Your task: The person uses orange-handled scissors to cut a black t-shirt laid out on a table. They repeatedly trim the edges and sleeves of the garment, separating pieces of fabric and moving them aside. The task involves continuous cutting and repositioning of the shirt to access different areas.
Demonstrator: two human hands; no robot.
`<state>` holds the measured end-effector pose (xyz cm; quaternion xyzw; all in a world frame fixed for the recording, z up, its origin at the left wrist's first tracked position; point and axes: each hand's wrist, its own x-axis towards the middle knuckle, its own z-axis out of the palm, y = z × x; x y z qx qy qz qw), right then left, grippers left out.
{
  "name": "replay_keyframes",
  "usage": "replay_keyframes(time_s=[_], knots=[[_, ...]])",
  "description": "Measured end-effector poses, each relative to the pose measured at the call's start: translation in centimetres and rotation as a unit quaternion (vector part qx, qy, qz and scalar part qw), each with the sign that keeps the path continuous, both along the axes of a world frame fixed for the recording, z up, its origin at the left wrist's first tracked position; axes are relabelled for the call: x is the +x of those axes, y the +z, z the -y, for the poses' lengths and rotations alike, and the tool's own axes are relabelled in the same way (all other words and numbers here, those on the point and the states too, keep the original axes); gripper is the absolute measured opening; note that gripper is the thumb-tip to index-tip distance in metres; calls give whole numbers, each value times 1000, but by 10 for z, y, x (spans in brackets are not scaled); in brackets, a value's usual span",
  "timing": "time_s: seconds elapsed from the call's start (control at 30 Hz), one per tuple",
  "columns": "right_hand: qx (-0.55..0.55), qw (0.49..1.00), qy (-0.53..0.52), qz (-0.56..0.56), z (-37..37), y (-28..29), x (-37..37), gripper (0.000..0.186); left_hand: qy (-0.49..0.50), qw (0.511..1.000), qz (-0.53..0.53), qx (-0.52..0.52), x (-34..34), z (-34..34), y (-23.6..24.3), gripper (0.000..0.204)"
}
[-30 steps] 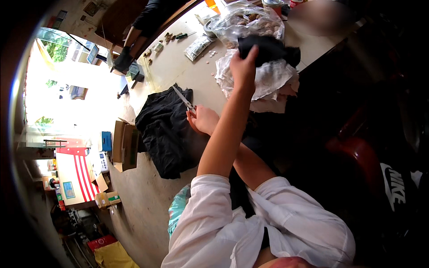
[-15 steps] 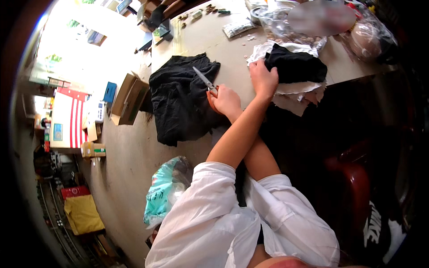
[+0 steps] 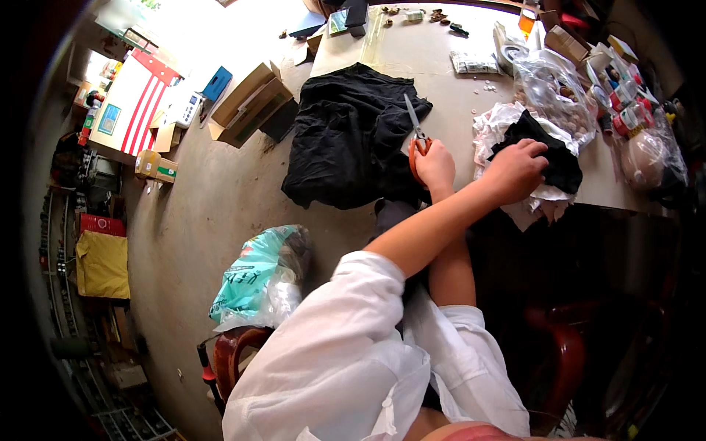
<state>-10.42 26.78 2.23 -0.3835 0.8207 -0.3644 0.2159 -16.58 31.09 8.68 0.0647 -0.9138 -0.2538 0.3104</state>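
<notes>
1. Your left hand (image 3: 521, 167) is moving farther onto the small black cloth (image 3: 562, 158); half a second ago it was at that cloth's left edge. The view is also swinging, so the whole bench is sitting farther right and more floor is showing at left.
2. Your left fingers are bending over the small black cloth. Can't tell whether they're pinching it or just resting.
3. That small black cloth is lying on top of the white cloths (image 3: 502, 117), which are sticking out around it.
4. Your right hand (image 3: 437, 165) is gripping the scissors (image 3: 418, 134), fingers clamped around the orange handles. Blades are looking closed, pointing away from you.
5. Blade is showing against the right part of the large black cloth (image 3: 338, 140); can't tell if it's touching. That cloth is spreading across the left part of the table (image 3: 456, 106).
6. Your forearms are crossing, left over right.
7. Behind the white cloths, a clear plastic bag (image 3: 548, 81) is sitting near a silver packet (image 3: 474, 62).
8. Teal bag (image 3: 250, 272) is sitting beside your left sleeve.
</notes>
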Motion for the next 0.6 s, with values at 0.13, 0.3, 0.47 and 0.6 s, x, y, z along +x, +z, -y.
replay_keyframes(time_s=[0.13, 0.3, 0.47, 0.6], knots=[[34, 998, -9, 49, 2, 8, -28, 51, 86, 983, -105, 122, 85, 23, 45, 22], [-37, 996, -60, 58, 13, 6, -16, 56, 396, 918, -2, -20, 200, 95, -46, 58], [-143, 975, -49, 160, 22, -5, -1, 52, 375, 887, 261, -67, 196, 104, -107, 76], [-209, 952, -80, 209, 26, -18, 5, 41, 321, 919, 223, -59, 156, 143, -120, 62]])
